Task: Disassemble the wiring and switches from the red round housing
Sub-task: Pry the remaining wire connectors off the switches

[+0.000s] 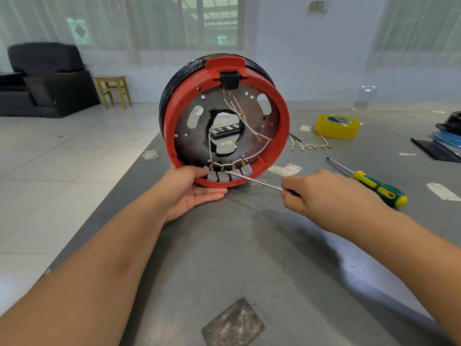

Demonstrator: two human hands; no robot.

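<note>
The red round housing (283,121) stands on its edge on the grey table, open side toward me. White wires (249,126) run from a black socket (229,79) at its top down to several grey switches (224,175) along the bottom rim. My left hand (193,189) cups the lower left rim, thumb inside near the leftmost switch. My right hand (324,193) grips a thin screwdriver (254,181) whose tip touches the second switch from the left.
A green and yellow screwdriver (379,188) lies right of my right hand. Loose wires with terminals (309,146) and a yellow tape roll (336,126) sit behind it. Dark and blue items (446,141) lie at the far right. The table's left edge (139,161) drops to tiled floor.
</note>
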